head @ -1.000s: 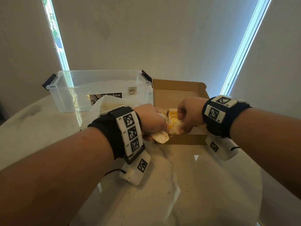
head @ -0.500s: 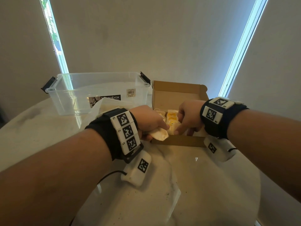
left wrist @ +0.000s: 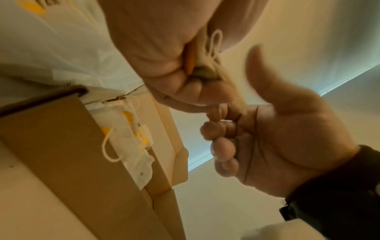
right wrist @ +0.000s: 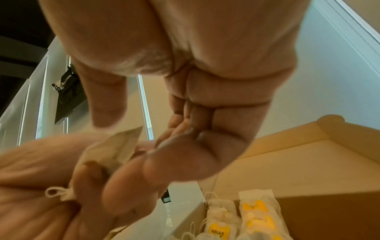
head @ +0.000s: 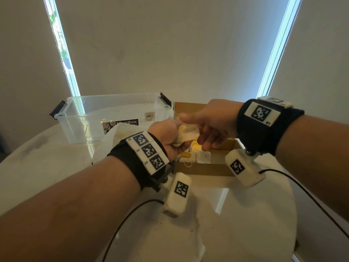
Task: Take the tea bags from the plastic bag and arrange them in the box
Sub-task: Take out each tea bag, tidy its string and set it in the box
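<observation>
My left hand (head: 174, 138) grips a small bunch of cream tea bags (head: 188, 134) just above the near left corner of the brown cardboard box (head: 204, 169). Their strings loop out of the fist (left wrist: 214, 42). My right hand (head: 193, 131) reaches over the box to that bunch. Its thumb (right wrist: 107, 112) is lifted just above one bag's corner (right wrist: 121, 142) and its fingers (right wrist: 185, 151) curl beside and under it, with a gap left. More tea bags with yellow tags (head: 203, 157) lie inside the box. The white plastic bag (head: 113, 141) lies behind my left wrist.
A clear plastic tub (head: 113, 118) with black clips stands at the back left, touching the box. The box's lid (head: 190, 108) stands open at the rear. The pale round table (head: 236, 224) carries cables from both wrist cameras, and its edge curves close on the right.
My right hand has come up out of the box, where it was curled low among the bags, and opened toward the bunch. My left hand has risen a little with its bags.
</observation>
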